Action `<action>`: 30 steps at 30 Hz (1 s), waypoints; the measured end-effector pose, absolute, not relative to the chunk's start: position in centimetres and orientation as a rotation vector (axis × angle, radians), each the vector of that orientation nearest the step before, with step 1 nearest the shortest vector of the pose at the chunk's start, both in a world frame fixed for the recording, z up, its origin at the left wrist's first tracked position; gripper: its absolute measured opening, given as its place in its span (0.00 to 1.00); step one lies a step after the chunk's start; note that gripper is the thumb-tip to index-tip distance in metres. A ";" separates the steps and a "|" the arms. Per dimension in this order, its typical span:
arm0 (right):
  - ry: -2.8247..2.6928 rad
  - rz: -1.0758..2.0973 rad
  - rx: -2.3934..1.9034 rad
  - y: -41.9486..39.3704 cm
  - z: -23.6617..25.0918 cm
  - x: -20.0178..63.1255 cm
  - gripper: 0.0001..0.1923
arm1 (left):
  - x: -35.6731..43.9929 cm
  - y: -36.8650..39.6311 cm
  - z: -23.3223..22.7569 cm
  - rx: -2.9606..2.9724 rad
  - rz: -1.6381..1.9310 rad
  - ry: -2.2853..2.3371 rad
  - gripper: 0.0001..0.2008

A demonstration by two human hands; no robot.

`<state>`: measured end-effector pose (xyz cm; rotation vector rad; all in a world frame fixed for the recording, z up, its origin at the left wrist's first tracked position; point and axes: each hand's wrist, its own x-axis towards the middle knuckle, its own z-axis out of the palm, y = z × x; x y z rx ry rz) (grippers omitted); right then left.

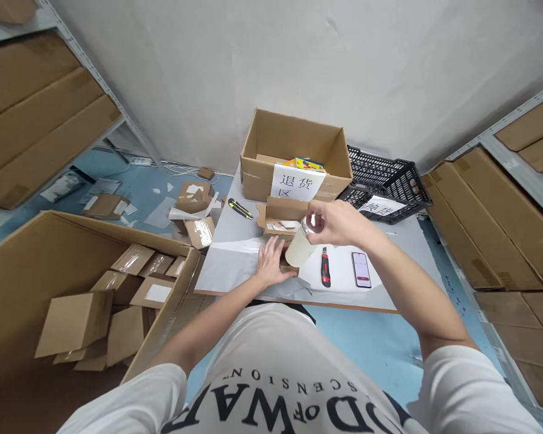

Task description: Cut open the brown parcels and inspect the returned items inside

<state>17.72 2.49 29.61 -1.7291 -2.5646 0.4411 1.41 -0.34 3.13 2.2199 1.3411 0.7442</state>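
My right hand [332, 223] grips a pale cream bottle [298, 249] by its shiny silver top. The bottle leans, its lower end at a small open cardboard box [291, 270] on the table. Around that box's left and near sides is my left hand [271, 263], fingers spread and thumb along the front. The fingers hide much of the box. Just behind, a cardboard box with a raised lid [287, 209] has white pieces inside. A red and black utility knife [326, 270] lies right of the bottle, and a phone [361, 270] with a lit screen lies farther right.
A yellow and black cutter [240, 208] lies at the table's left. At the back stand a large labelled carton [257, 178] and a black plastic crate [400, 184]. A big carton [15, 253] of small boxes stands left. Shelves with cartons [493, 211] flank both sides.
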 end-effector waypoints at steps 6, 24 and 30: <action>-2.421 0.943 -1.433 6.7 31.2 21.6 0.14 | 1.1 1.2 6.1 1.648 0.979 0.895 0.34; -1.737 1.478 -1.383 10.8 18.7 27.0 0.30 | 5.9 -1.2 9.7 0.768 0.924 0.688 0.35; -0.920 1.553 -1.149 4.4 11.3 24.3 0.33 | 5.9 -0.7 9.6 0.618 0.934 0.627 0.27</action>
